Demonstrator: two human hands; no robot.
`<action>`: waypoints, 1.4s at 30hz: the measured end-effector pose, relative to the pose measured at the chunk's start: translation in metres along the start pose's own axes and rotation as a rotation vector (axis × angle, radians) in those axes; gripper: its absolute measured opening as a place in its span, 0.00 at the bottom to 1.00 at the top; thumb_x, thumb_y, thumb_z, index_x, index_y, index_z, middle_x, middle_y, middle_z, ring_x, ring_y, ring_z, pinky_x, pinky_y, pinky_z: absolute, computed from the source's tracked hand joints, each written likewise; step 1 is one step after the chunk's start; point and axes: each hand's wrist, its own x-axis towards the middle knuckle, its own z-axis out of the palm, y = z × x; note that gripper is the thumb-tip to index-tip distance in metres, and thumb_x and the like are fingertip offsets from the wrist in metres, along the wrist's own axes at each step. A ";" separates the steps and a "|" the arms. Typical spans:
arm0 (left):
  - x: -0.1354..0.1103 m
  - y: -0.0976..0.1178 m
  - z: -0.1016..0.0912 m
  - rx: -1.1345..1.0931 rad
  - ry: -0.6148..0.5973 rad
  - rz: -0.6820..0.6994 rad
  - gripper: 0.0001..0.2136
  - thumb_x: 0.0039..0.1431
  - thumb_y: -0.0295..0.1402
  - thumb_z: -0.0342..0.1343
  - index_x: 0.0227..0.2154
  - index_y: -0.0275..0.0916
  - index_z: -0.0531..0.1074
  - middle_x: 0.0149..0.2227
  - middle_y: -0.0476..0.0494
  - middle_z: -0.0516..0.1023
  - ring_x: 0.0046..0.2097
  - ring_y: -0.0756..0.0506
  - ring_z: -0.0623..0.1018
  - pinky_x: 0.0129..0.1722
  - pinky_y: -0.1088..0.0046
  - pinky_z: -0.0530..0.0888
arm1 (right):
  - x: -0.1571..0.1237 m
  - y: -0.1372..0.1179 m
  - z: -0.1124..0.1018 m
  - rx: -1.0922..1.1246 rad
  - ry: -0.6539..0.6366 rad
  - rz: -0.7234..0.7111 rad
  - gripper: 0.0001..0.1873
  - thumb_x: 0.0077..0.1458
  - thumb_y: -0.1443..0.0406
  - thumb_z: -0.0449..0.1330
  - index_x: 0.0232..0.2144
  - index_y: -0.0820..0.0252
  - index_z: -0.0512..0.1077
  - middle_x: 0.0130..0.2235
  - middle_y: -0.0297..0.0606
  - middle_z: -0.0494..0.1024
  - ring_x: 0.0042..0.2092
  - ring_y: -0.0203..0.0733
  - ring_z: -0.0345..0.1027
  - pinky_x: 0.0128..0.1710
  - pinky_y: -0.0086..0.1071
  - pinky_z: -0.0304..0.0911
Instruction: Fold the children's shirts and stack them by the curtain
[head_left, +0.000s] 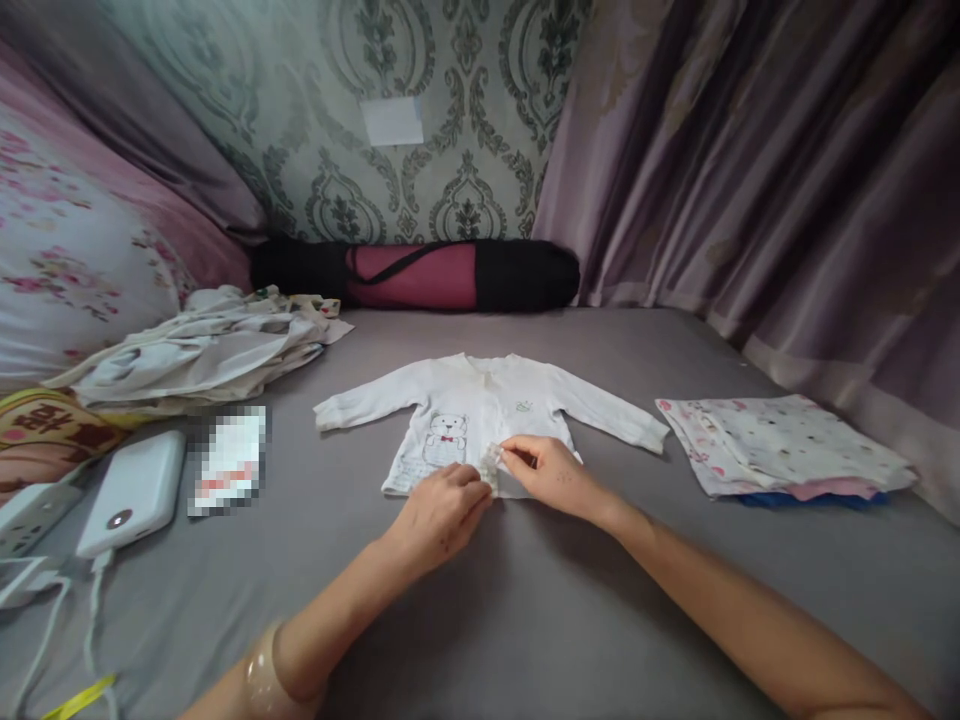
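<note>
A small white long-sleeved baby top (pixel 495 400) lies spread flat on the grey sheet, sleeves out to both sides. A bear drawing with a red bow marks its left half, and a small green print the other. My left hand (pixel 446 510) is closed at the lower front edge, fingers bent over the fabric beside the centre opening. From the other side, my right hand (pixel 551 475) pinches the front edge slightly higher up, lifting a bit of cloth. My fingers hide the exact spot they grip.
Folded clothes (pixel 802 440) lie stacked at right, and a loose clothes pile (pixel 217 350) sits at left. Nearby are a white power bank (pixel 135 490) with a cable, a blurred-out packet (pixel 229 460) and a power strip (pixel 30 515). A black and maroon roll bag (pixel 416 275) lies along the wall.
</note>
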 end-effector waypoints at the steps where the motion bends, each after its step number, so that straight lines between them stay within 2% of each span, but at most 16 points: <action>1: -0.002 0.001 -0.001 0.006 -0.038 0.039 0.13 0.67 0.34 0.42 0.38 0.41 0.73 0.37 0.41 0.75 0.40 0.44 0.75 0.40 0.68 0.71 | -0.004 -0.004 0.001 -0.031 -0.046 -0.040 0.13 0.62 0.63 0.51 0.34 0.58 0.75 0.33 0.35 0.77 0.35 0.37 0.68 0.36 0.28 0.61; 4: -0.010 0.003 -0.011 -0.064 -0.125 0.118 0.12 0.66 0.34 0.44 0.39 0.41 0.73 0.39 0.42 0.77 0.42 0.44 0.75 0.44 0.67 0.70 | -0.013 -0.015 -0.004 -0.119 -0.263 -0.147 0.12 0.62 0.63 0.52 0.38 0.56 0.76 0.39 0.38 0.77 0.41 0.39 0.69 0.42 0.30 0.62; 6: -0.013 0.000 -0.024 -0.152 -0.159 0.105 0.13 0.67 0.35 0.43 0.37 0.42 0.73 0.37 0.45 0.78 0.40 0.46 0.76 0.43 0.69 0.70 | -0.015 -0.017 -0.012 -0.122 -0.377 -0.183 0.12 0.62 0.61 0.53 0.41 0.54 0.76 0.42 0.37 0.77 0.42 0.40 0.70 0.43 0.31 0.62; 8: -0.011 -0.010 -0.034 -0.218 -0.146 0.017 0.14 0.67 0.36 0.43 0.35 0.43 0.74 0.34 0.46 0.78 0.36 0.47 0.76 0.38 0.73 0.70 | -0.009 -0.012 -0.020 -0.081 -0.405 -0.190 0.14 0.63 0.60 0.52 0.41 0.54 0.76 0.41 0.36 0.78 0.42 0.40 0.71 0.43 0.31 0.63; 10: 0.001 -0.024 -0.036 -0.232 -0.075 -0.084 0.14 0.66 0.37 0.43 0.36 0.43 0.74 0.34 0.46 0.78 0.36 0.47 0.77 0.35 0.74 0.71 | 0.001 0.001 -0.026 -0.077 -0.306 -0.168 0.17 0.65 0.59 0.48 0.42 0.54 0.76 0.41 0.36 0.79 0.43 0.41 0.71 0.45 0.34 0.64; 12: 0.023 -0.041 -0.028 -0.208 0.027 -0.112 0.13 0.65 0.35 0.43 0.42 0.41 0.73 0.40 0.42 0.79 0.40 0.45 0.77 0.38 0.71 0.72 | 0.013 0.018 -0.027 -0.164 -0.118 -0.131 0.20 0.66 0.59 0.44 0.48 0.55 0.73 0.47 0.41 0.77 0.50 0.45 0.69 0.51 0.40 0.63; 14: 0.057 -0.055 -0.012 -0.192 0.120 -0.023 0.16 0.64 0.30 0.42 0.50 0.38 0.69 0.47 0.38 0.77 0.48 0.43 0.76 0.47 0.66 0.72 | 0.024 0.036 -0.024 -0.303 -0.016 -0.123 0.23 0.65 0.60 0.42 0.57 0.58 0.66 0.57 0.46 0.69 0.60 0.48 0.59 0.59 0.46 0.55; 16: 0.097 -0.065 0.004 -0.211 0.141 0.051 0.21 0.60 0.23 0.40 0.54 0.37 0.65 0.51 0.37 0.74 0.52 0.44 0.74 0.51 0.64 0.71 | 0.033 0.048 -0.020 -0.428 -0.040 -0.135 0.26 0.65 0.60 0.41 0.62 0.59 0.57 0.63 0.47 0.60 0.66 0.49 0.48 0.64 0.50 0.46; 18: 0.138 -0.072 0.016 -0.198 0.112 0.033 0.25 0.54 0.20 0.42 0.57 0.34 0.63 0.54 0.35 0.72 0.55 0.43 0.72 0.55 0.64 0.68 | 0.040 0.054 -0.016 -0.517 -0.107 -0.150 0.27 0.65 0.61 0.41 0.64 0.60 0.53 0.65 0.48 0.57 0.67 0.49 0.42 0.65 0.51 0.40; 21: 0.186 -0.078 0.026 -0.202 0.000 -0.069 0.26 0.56 0.20 0.41 0.58 0.30 0.61 0.57 0.33 0.70 0.56 0.43 0.72 0.56 0.67 0.68 | 0.047 0.055 -0.013 -0.595 -0.179 -0.167 0.27 0.64 0.62 0.44 0.64 0.64 0.54 0.64 0.51 0.57 0.67 0.50 0.41 0.65 0.52 0.38; 23: 0.202 -0.083 0.030 -0.205 -0.061 -0.065 0.23 0.61 0.24 0.40 0.58 0.30 0.62 0.57 0.34 0.71 0.56 0.43 0.72 0.56 0.67 0.67 | 0.048 0.056 -0.011 -0.610 -0.204 -0.188 0.28 0.64 0.60 0.45 0.64 0.65 0.53 0.64 0.53 0.57 0.67 0.52 0.41 0.65 0.54 0.38; 29: 0.201 -0.099 0.044 -0.174 -0.004 0.123 0.21 0.67 0.36 0.38 0.55 0.34 0.66 0.59 0.38 0.69 0.63 0.45 0.63 0.63 0.67 0.58 | 0.041 0.061 -0.005 -0.566 -0.200 -0.203 0.31 0.65 0.57 0.44 0.66 0.63 0.47 0.67 0.49 0.50 0.68 0.48 0.38 0.66 0.52 0.33; 33: 0.200 -0.100 0.047 -0.133 -0.028 0.143 0.23 0.68 0.38 0.34 0.57 0.33 0.65 0.61 0.38 0.66 0.65 0.46 0.59 0.65 0.65 0.52 | 0.029 0.055 -0.003 -0.533 -0.252 -0.217 0.34 0.65 0.55 0.44 0.66 0.68 0.47 0.67 0.51 0.49 0.68 0.49 0.35 0.67 0.49 0.28; 36: 0.199 -0.095 0.051 -0.043 -0.078 0.114 0.24 0.69 0.39 0.33 0.60 0.33 0.62 0.63 0.37 0.62 0.66 0.42 0.56 0.65 0.60 0.52 | 0.016 0.046 -0.001 -0.486 -0.297 -0.232 0.34 0.64 0.54 0.45 0.66 0.67 0.48 0.68 0.49 0.47 0.69 0.47 0.32 0.67 0.46 0.24; 39: 0.196 -0.090 0.057 0.110 -0.005 0.074 0.26 0.68 0.44 0.36 0.62 0.36 0.59 0.65 0.37 0.57 0.66 0.38 0.56 0.63 0.56 0.54 | 0.003 0.036 0.000 -0.434 -0.387 -0.224 0.35 0.65 0.53 0.43 0.67 0.66 0.45 0.69 0.47 0.44 0.69 0.45 0.29 0.67 0.46 0.24; 42: 0.191 -0.087 0.061 0.222 0.068 0.091 0.26 0.68 0.46 0.36 0.62 0.38 0.58 0.66 0.39 0.57 0.66 0.40 0.57 0.63 0.59 0.54 | -0.006 0.026 0.001 -0.403 -0.458 -0.213 0.36 0.65 0.53 0.41 0.67 0.70 0.43 0.69 0.49 0.41 0.69 0.45 0.26 0.67 0.47 0.23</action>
